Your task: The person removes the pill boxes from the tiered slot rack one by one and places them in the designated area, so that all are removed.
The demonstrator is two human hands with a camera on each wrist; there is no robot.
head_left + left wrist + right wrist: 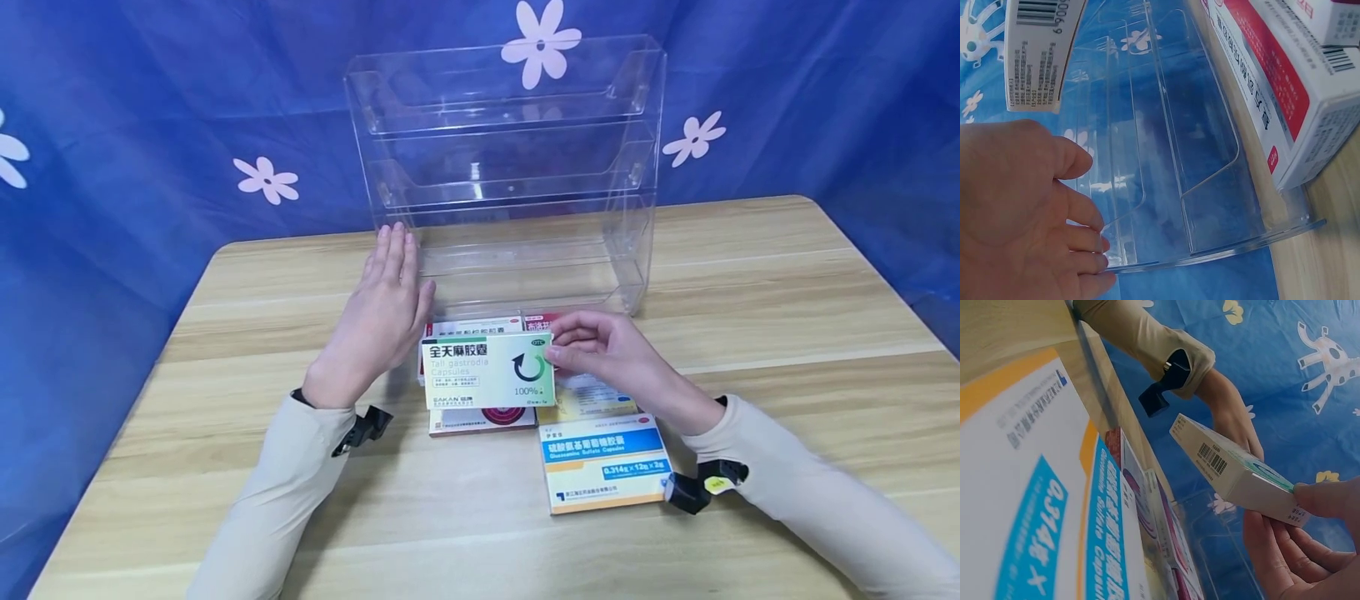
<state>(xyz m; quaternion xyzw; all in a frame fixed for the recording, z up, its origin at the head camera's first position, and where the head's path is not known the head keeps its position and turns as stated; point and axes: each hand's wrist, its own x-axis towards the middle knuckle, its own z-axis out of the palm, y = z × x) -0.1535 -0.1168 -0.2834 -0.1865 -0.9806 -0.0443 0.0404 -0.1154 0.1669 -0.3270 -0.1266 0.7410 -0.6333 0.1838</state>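
Between thumb and fingers my right hand [600, 342] pinches a white and green medicine box [487, 383] at its right end. The box is raised above other boxes, its printed front toward the head camera. In the right wrist view, the thumb lies on one face of the held box [1241, 469] and the fingers under the other. My left hand [378, 304], its fingers straight in the head view, is at the left side of a clear plastic rack [510, 187] with tiered compartments. The left wrist view has the left hand [1029, 212] beside the rack's edge.
Below the held box lie several medicine boxes: a white one with a red round mark [480, 421], a yellow one [592, 400], and a blue, white and orange one [607, 467] nearest the front. The wooden table [420, 525] ends at a blue curtain [135, 125].
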